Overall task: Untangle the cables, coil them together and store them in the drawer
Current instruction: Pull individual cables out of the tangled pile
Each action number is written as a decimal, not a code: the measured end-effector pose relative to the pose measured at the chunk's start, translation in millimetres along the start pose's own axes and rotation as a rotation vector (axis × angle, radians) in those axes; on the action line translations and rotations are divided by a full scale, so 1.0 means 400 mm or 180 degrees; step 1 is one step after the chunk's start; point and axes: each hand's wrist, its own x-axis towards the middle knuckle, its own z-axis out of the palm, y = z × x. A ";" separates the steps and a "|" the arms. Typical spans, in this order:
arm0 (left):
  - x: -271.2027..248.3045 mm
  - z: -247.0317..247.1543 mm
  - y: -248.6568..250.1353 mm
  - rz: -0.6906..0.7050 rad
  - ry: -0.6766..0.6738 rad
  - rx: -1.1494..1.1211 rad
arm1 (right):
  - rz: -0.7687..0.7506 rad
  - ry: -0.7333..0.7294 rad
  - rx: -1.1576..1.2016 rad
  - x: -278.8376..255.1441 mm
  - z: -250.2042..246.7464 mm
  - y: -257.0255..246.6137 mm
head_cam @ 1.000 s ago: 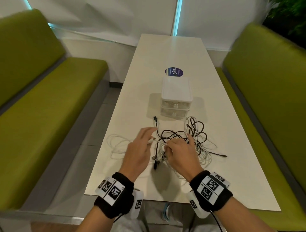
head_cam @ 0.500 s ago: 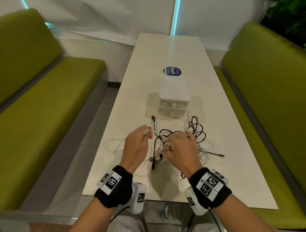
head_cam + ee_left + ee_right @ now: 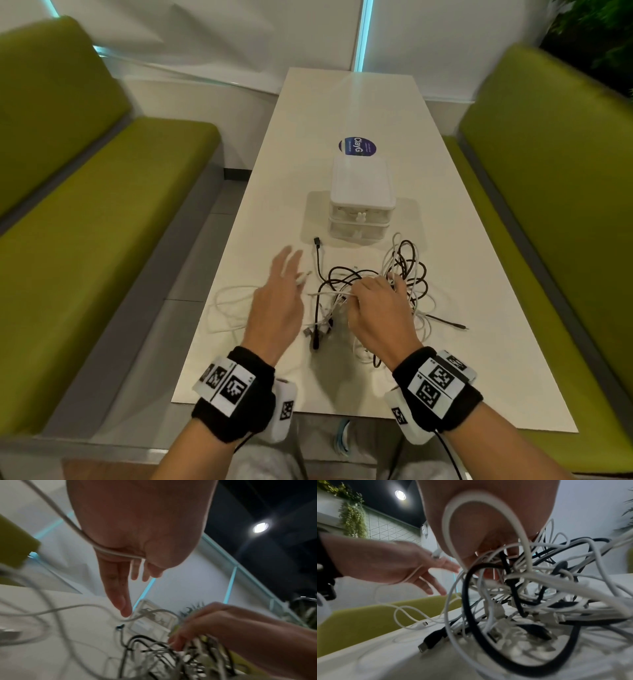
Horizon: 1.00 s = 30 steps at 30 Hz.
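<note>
Since the earlier frame the fingers of the left hand had fanned out straight, a white cable still caught in the thumb crook. The right hand clutched the tangle of cables at frame centre, below the drawer unit. Above that, a sticker read "ClayG".

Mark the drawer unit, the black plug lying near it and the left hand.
drawer unit (image 3: 360,178): head view, middle of its white top.
black plug (image 3: 317,242): head view, the connector's tip.
left hand (image 3: 277,305): head view, back of the hand.
</note>
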 end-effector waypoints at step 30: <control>0.065 -0.053 0.120 -0.0333 0.0727 -0.1305 | -0.0005 -0.0126 0.1309 0.086 -0.097 -0.004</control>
